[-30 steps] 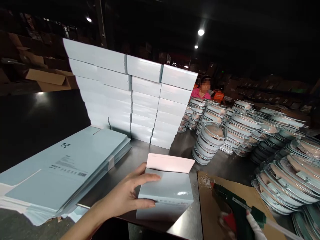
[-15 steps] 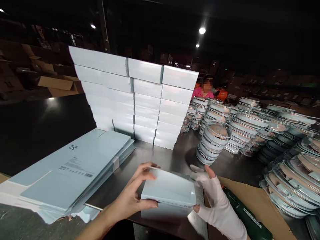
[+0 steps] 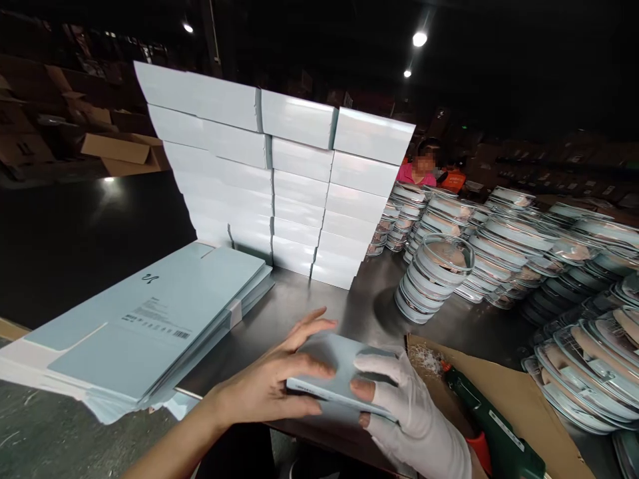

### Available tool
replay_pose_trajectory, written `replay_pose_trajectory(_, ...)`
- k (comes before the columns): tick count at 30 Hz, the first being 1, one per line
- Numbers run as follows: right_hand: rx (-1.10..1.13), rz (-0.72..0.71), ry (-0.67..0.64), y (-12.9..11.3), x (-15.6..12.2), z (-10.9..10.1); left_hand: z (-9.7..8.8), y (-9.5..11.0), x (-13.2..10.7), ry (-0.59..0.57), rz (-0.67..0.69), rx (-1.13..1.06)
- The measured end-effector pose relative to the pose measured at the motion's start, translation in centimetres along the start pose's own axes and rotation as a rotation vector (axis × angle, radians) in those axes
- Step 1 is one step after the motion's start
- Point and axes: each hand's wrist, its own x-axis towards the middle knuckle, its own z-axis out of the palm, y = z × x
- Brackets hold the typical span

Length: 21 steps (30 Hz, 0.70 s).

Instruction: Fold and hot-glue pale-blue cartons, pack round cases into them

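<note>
Both hands are on a pale blue carton (image 3: 334, 356) at the near table edge. My left hand (image 3: 284, 369), bare, grips its left end, with fingers over the top and the thumb on the near side. My right hand (image 3: 412, 406), in a white glove with some bare fingertips, holds the right end the same way and hides that end. Left of them lies a stack of flat, unfolded pale blue cartons (image 3: 164, 313) with printing and a barcode. Beyond the hands, a wall of stacked pale cartons (image 3: 294, 193) stands on the table.
A green glue gun (image 3: 494, 412) with an orange tip lies on a cardboard sheet (image 3: 539, 412) at right. A stack of round clear-lidded containers (image 3: 434, 279) stands near it, with several more stacks (image 3: 509, 246) behind. A person in pink (image 3: 418, 173) is farther back.
My right hand has moved left and its fingers now lie over the carton's top. My left fingers also reach farther over it. The carton has tilted, and the view has shifted slightly.
</note>
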Motion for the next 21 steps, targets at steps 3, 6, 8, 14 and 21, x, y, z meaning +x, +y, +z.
replay_pose_trajectory(3,0.005,0.201,0.14,0.6,-1.7,1.5,0.7,-1.0,-0.5,0.19,-0.072,-0.128)
replay_pose_trajectory(6,0.235,0.404,0.407,1.5,-4.1,3.9,1.1,-2.9,-1.8,0.472,-0.136,-0.165)
replay_pose_trajectory(8,0.378,0.465,0.429,1.6,-5.4,5.4,1.5,-3.9,-2.6,0.638,-0.206,-0.202)
replay_pose_trajectory(14,0.324,0.619,0.34,0.3,-6.1,5.8,3.3,-2.8,-2.5,0.594,-0.341,-0.294)
replay_pose_trajectory(21,-0.079,0.871,0.27,6.5,-3.4,-0.8,0.9,-2.0,-2.8,0.544,-0.379,-0.071)
